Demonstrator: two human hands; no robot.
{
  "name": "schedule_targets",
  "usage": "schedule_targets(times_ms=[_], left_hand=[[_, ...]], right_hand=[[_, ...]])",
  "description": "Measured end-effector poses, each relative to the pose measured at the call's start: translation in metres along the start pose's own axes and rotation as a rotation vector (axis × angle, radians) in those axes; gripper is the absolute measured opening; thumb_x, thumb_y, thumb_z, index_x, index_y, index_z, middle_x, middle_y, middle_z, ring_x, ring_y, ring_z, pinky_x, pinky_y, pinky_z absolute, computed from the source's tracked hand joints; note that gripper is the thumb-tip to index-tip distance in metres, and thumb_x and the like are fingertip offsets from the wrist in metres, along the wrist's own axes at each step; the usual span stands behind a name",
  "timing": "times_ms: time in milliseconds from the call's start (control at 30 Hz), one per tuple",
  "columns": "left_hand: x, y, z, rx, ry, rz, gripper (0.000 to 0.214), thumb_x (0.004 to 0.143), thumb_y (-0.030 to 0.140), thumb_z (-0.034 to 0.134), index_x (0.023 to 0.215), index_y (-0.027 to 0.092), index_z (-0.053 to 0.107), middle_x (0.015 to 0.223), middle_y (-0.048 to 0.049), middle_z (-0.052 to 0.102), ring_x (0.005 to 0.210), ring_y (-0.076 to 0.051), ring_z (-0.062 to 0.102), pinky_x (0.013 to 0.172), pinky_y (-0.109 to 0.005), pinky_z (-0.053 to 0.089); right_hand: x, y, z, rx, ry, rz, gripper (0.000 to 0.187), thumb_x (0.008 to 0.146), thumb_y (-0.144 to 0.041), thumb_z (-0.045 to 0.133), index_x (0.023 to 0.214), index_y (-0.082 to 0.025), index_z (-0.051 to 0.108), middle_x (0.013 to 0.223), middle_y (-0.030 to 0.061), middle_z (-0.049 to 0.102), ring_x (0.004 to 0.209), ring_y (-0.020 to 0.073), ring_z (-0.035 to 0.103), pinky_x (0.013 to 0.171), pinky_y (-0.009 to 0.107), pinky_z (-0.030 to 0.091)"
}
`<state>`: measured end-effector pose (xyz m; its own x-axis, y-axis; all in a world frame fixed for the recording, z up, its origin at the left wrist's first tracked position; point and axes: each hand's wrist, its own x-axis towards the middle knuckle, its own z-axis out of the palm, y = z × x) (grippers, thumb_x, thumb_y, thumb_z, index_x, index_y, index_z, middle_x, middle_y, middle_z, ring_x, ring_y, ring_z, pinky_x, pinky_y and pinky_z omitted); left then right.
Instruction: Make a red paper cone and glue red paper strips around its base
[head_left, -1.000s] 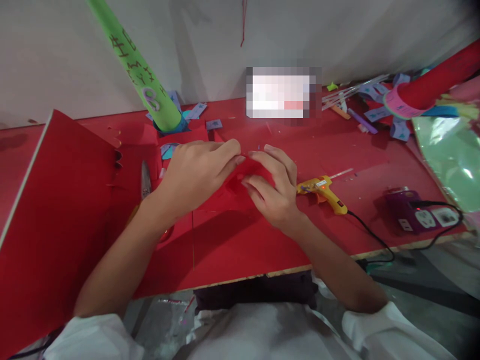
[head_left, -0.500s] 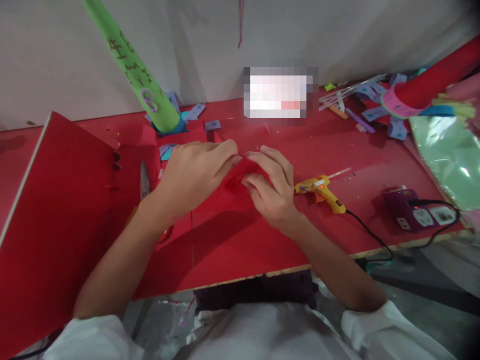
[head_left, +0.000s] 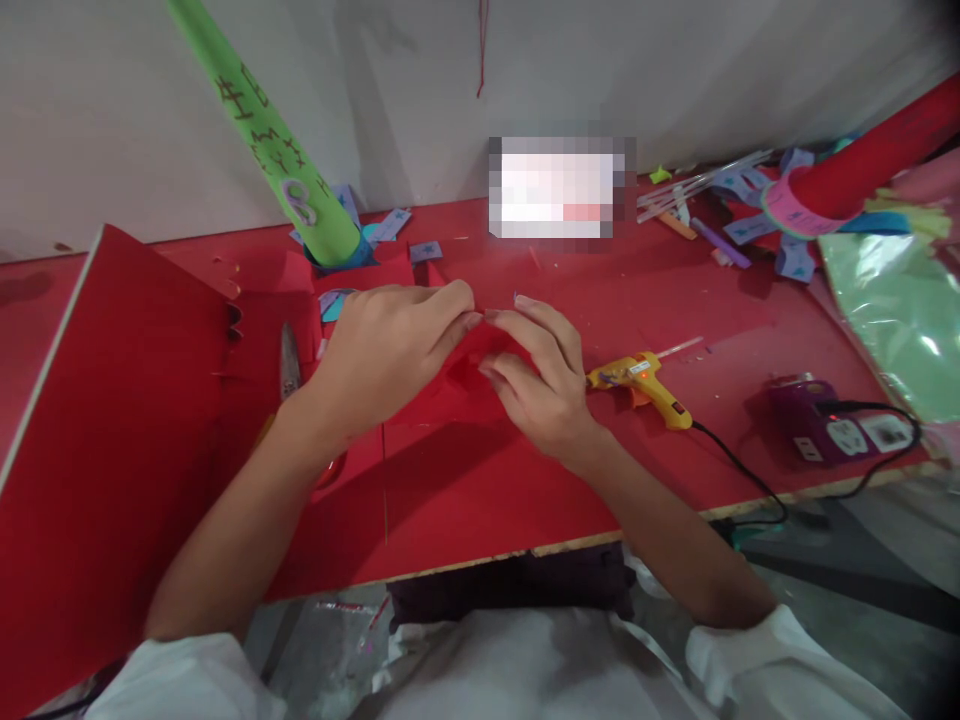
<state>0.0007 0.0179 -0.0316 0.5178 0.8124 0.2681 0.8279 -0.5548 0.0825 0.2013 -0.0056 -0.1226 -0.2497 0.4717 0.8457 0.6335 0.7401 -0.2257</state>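
Observation:
Between my hands is a piece of red paper, folded or curved, and hard to tell from the red tabletop behind it. My left hand pinches its upper edge with thumb and forefinger. Close by on the right, my right hand bends its fingers and thumb around the same paper, their tips near the left fingertips. A yellow glue gun with a clear stick lies just right of my right hand. Scissors lie left of my left wrist, partly hidden by the forearm.
A large red board stands at the left. A green paper cone rises behind my left hand. Back right are a red cone, paper strips and clear sticks. A purple power socket with a cord sits near the right front edge.
My right hand has shifted very slightly left along the red paper. My left hand keeps its pinch in nearly the same place.

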Motion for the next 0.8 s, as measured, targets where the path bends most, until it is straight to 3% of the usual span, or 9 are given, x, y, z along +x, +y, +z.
schedule_targets(times_ms=[167,333,433,467,533,600,700,800], left_hand=[[0.001,0.0,0.001,0.009,-0.014,0.029,0.035,0.112,0.039,0.042,0.097,0.021,0.068,0.075,-0.005,0.068,0.065,-0.02,0.057,0.059,-0.034,0.027],[0.0,-0.002,0.001,-0.018,0.026,0.018,0.033,0.11,0.037,0.045,0.097,0.023,0.071,0.075,-0.0039,0.068,0.066,-0.02,0.058,0.061,-0.033,0.029],[0.0,-0.002,0.0,0.014,0.0,0.024,0.035,0.112,0.037,0.043,0.098,0.02,0.07,0.076,-0.0044,0.068,0.067,-0.019,0.057,0.06,-0.033,0.027],[0.0,-0.001,-0.001,0.023,-0.002,0.027,0.036,0.113,0.037,0.043,0.098,0.019,0.07,0.075,-0.0041,0.067,0.066,-0.019,0.057,0.06,-0.033,0.027],[0.0,-0.001,-0.001,0.03,0.005,0.033,0.036,0.113,0.036,0.042,0.097,0.018,0.069,0.073,-0.0033,0.066,0.065,-0.018,0.055,0.06,-0.033,0.026],[0.0,-0.001,0.0,0.028,0.002,0.031,0.036,0.113,0.036,0.042,0.097,0.018,0.069,0.074,-0.0032,0.066,0.066,-0.018,0.055,0.06,-0.033,0.026],[0.0,-0.001,0.002,0.021,0.004,0.039,0.036,0.112,0.037,0.043,0.096,0.018,0.069,0.073,-0.0032,0.066,0.065,-0.017,0.054,0.06,-0.032,0.026],[0.0,-0.002,0.003,0.012,0.026,0.045,0.031,0.111,0.034,0.047,0.096,0.019,0.069,0.074,-0.0029,0.068,0.065,-0.018,0.055,0.06,-0.033,0.026]], right_hand=[[-0.001,-0.01,-0.013,-0.032,-0.045,0.061,0.017,0.102,-0.013,0.065,0.097,-0.027,0.073,0.132,0.0063,0.076,0.139,0.0263,0.062,0.119,0.048,0.054],[-0.021,-0.024,-0.064,0.001,-0.216,0.124,0.015,0.1,-0.01,0.066,0.106,-0.023,0.07,0.122,0.0094,0.078,0.128,0.0283,0.068,0.109,0.047,0.057],[-0.048,-0.011,-0.099,-0.202,-0.244,0.315,0.004,0.105,-0.02,0.064,0.105,-0.023,0.067,0.094,0.0056,0.075,0.092,0.0235,0.071,0.091,0.041,0.056],[-0.057,-0.003,-0.108,-0.315,-0.242,0.408,0.009,0.106,-0.029,0.065,0.101,-0.023,0.066,0.085,0.0048,0.071,0.084,0.024,0.067,0.085,0.04,0.054],[-0.073,0.014,-0.123,-0.547,-0.283,0.577,0.029,0.104,-0.05,0.065,0.104,-0.021,0.065,0.087,0.0082,0.068,0.085,0.0287,0.064,0.085,0.044,0.05],[-0.083,0.027,-0.129,-0.699,-0.444,0.668,0.044,0.102,-0.058,0.063,0.118,-0.017,0.065,0.101,0.0155,0.069,0.095,0.0343,0.064,0.085,0.046,0.049],[-0.091,0.034,-0.127,-0.779,-0.672,0.698,0.049,0.102,-0.058,0.061,0.123,-0.015,0.065,0.106,0.0188,0.068,0.099,0.0378,0.062,0.083,0.045,0.048],[-0.096,0.033,-0.12,-0.781,-0.676,0.724,0.043,0.1,-0.051,0.061,0.12,-0.014,0.065,0.104,0.019,0.068,0.101,0.038,0.062,0.083,0.046,0.049]])
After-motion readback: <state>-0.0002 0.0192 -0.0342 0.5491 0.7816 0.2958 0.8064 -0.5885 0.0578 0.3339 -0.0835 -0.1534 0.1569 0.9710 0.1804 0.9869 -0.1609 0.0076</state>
